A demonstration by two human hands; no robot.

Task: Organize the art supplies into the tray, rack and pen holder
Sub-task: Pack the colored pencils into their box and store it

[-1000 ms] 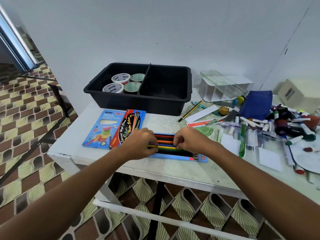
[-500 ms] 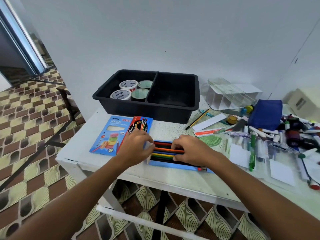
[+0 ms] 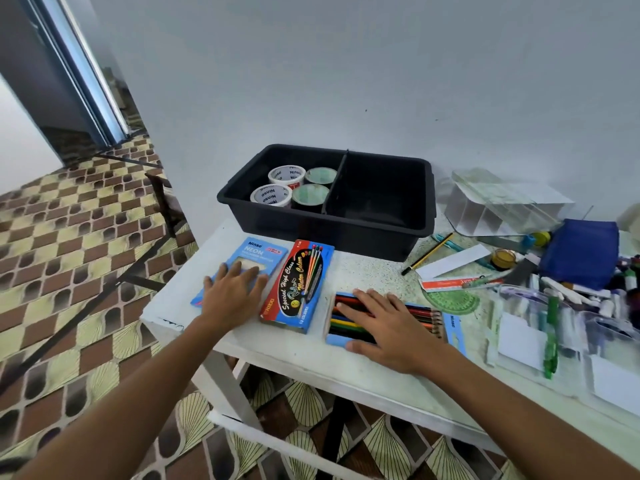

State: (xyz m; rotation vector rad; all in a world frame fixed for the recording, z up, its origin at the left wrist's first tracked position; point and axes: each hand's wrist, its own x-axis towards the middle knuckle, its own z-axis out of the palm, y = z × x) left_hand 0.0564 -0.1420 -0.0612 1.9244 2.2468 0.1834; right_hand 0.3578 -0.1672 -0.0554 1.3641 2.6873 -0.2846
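Left hand (image 3: 232, 295): fingers straight, flat on the blue neon box (image 3: 256, 256) at the table's left edge; holding nothing.
Water-colour pencil box (image 3: 298, 288): closed card box just right of that hand, untouched.
Open pencil box (image 3: 382, 318): near the table's front edge, coloured pencils lying loose in the exposed tray.
Right hand (image 3: 388, 327): fingers spread and straight, pressing on the pencils, thumb at the box's near edge; not gripping.
Handling: probably light, thin card that flexes; pencils may roll out if tipped. Best held level by both long sides.
Black tray (image 3: 420, 225): behind, right compartment free.
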